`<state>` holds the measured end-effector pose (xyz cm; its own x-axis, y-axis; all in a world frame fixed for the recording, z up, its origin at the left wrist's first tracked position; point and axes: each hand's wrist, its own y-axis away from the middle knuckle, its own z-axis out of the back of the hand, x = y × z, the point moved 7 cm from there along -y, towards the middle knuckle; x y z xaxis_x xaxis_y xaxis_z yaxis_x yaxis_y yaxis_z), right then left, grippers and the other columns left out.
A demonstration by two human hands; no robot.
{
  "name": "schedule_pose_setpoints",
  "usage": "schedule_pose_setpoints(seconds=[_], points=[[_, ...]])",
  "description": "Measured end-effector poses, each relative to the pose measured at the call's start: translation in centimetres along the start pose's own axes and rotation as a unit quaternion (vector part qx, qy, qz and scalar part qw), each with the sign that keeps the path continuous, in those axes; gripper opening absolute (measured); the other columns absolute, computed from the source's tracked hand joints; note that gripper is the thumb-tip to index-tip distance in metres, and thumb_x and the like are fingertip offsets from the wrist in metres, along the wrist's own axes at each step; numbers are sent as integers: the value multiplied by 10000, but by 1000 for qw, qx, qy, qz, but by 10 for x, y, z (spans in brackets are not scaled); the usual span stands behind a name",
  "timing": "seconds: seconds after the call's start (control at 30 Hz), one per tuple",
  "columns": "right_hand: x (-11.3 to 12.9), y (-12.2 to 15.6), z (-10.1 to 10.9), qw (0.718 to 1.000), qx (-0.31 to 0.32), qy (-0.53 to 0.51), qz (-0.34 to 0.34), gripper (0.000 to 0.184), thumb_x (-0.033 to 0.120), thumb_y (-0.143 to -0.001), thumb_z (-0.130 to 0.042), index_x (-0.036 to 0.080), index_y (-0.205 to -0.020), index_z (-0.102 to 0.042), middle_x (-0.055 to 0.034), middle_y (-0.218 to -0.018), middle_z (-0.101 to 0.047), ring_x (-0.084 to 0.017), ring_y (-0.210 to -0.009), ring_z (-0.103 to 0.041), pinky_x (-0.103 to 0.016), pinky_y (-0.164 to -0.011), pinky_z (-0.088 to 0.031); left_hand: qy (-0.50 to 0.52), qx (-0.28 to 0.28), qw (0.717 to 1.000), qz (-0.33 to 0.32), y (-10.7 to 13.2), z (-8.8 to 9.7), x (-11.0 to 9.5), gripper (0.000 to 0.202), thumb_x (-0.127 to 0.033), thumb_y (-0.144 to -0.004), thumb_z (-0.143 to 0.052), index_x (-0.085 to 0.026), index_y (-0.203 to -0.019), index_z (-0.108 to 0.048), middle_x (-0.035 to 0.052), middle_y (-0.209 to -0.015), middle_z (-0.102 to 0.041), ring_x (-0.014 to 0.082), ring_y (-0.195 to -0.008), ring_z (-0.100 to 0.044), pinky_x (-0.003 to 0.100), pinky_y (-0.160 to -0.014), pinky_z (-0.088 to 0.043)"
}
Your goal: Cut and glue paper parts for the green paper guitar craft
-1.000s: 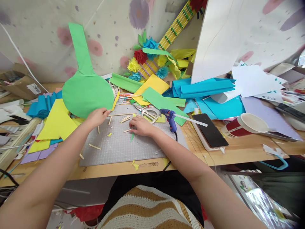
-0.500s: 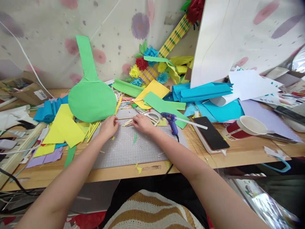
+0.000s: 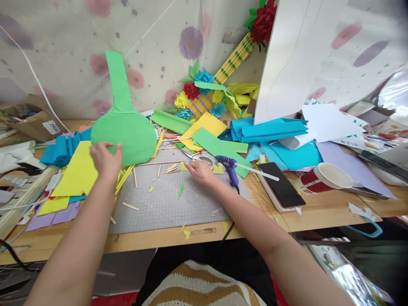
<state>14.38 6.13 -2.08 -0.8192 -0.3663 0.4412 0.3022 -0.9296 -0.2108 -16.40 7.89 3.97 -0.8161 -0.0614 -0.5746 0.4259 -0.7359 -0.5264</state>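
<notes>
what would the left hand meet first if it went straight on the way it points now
Most likely the green cutout: the left hand overlaps its lower left part in this view, though depth is unclear and they may already be touching.

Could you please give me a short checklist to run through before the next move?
1. Left hand free: ok, thumb and fingers apart in front of the green cutout; touch cannot be told.
2. Right hand gripping the long thin stick: cannot tell; its fingertips are at the stick's right end.
3. Cutting mat free of scraps: not ok, short sticks and paper bits lie scattered there.
4. Glue gun heat: cannot tell; it lies close beside the right hand.
5. Paper cup off the mat: ok, it is on the table at the right.
</notes>
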Motion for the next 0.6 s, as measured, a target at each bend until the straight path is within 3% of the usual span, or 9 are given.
schedule_pose_setpoints(seconds=[0.07, 0.2, 0.27, 0.33, 0.47, 0.6], points=[[-6, 3, 0, 999, -2, 17, -30, 553, 465, -909, -221, 158, -563, -524, -16, -596, -539, -104, -553, -436, -252, -524, -197, -4, -49, 998, 44, -15, 14, 27, 343, -312, -648, -647, -151, -879, -452, 142, -1068, -505, 308, -1149, -358, 491, -993, -261], [-12, 6, -3, 997, -3, 49, -60, 501, 408, -927, -208, 168, -684, -574, -51, -740, -627, -137, -678, -530, -250, -572, -262, 19, 31, 984, 177, -25, -1, 66, 535, -232, -579, -706, -128, -1023, -427, 142, -1075, -518, 300, -1031, -476, 530, -914, -350], [-11, 7, -5, 996, -9, 67, -53, 459, 381, -931, -213, 170, -769, -587, -70, -824, -644, -155, -761, -556, -251, -617, -300, 32, 37, 974, 220, -23, -7, 70, 556, -185, -556, -714, -134, -1037, -441, 105, -1013, -545, 271, -944, -523, 534, -878, -383], [-10, 7, -7, 996, -14, 86, -34, 418, 353, -933, -226, 166, -821, -583, -82, -864, -644, -168, -821, -562, -255, -667, -329, 68, 5, 966, 251, -21, -7, 70, 506, -125, -531, -710, -134, -984, -485, 61, -915, -568, 225, -851, -545, 520, -851, -411], [-8, 8, -13, 995, -19, 103, 2, 372, 324, -934, -249, 163, -846, -573, -80, -869, -635, -173, -863, -558, -261, -738, -349, 241, -3, 919, 311, -17, -9, 72, 255, -57, -559, -639, -118, -788, -546, -9, -689, -568, 121, -593, -517, 480, -719, -486], [-11, 8, -15, 995, -27, 95, 1, 375, 335, -933, -254, 169, -837, -577, -73, -855, -632, -168, -853, -556, -258, -733, -349, 332, -25, 907, 257, -17, 6, 68, 262, -73, -556, -642, -137, -797, -563, -27, -728, -597, 81, -574, -509, 429, -697, -516]])
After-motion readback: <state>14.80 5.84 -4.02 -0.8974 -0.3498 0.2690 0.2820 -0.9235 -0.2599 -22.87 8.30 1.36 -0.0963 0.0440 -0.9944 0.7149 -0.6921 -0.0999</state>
